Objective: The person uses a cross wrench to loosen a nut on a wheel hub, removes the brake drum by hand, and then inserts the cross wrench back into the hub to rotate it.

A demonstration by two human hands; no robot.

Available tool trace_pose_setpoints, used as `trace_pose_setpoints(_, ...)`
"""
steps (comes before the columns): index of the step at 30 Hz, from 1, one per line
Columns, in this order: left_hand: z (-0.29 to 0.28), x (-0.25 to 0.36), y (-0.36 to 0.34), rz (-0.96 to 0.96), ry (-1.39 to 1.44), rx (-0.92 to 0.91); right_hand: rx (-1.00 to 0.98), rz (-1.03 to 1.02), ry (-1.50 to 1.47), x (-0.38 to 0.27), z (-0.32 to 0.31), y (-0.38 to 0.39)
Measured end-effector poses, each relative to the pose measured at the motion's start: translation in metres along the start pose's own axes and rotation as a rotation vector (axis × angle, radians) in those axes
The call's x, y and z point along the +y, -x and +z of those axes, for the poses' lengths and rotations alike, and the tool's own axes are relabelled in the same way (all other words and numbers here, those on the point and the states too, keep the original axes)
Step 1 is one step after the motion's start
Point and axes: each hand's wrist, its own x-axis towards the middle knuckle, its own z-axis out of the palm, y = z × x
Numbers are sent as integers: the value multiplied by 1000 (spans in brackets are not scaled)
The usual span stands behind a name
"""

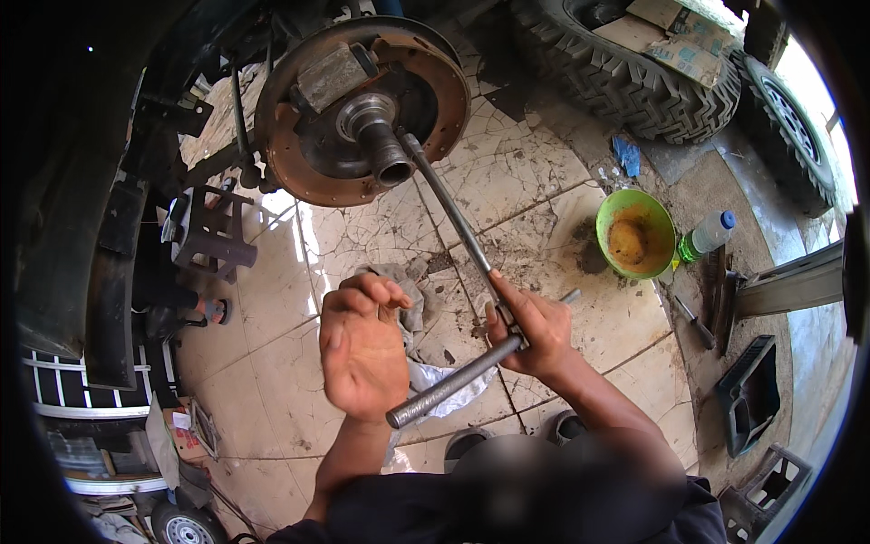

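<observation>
A rusty brake backing plate (pixel 299 163) with a bare axle spindle (pixel 385 150) hangs at the top centre, the wheel off. A long metal wrench shaft (pixel 453 218) runs from beside the spindle down to my right hand (pixel 535 331), which grips it where a grey cross handle (pixel 449 385) passes through. My left hand (pixel 362 349) is raised palm up with fingers curled, holding nothing, just above the cross handle's lower end. A grey rag (pixel 412 313) lies on the floor beneath my hands.
A green bowl with brown grease (pixel 634 236) and a plastic bottle (pixel 707 236) stand to the right. Big tyres (pixel 634 82) lie at the top right. A jack stand (pixel 213 236) props the car at the left. Black plastic trays (pixel 748 394) sit at right on the cracked tiles.
</observation>
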Motion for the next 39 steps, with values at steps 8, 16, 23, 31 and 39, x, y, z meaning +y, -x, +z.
trace_pose_setpoints(8,-3,-61,-22,-659,-88,49,-137,-85,73,-16,-26,3)
trace_pose_setpoints(16,-7,-79,-58,-588,39,65,-324,-293,234,-11,-40,-42)
trace_pose_setpoints(23,-15,-87,-55,-551,155,35,-412,-438,376,-13,-45,-54)
trace_pose_setpoints(31,-21,-91,-55,-557,186,-13,-447,-500,467,-13,-44,-51)
trace_pose_setpoints(39,-23,-91,-57,-535,217,-65,-420,-480,444,-13,-42,-47)
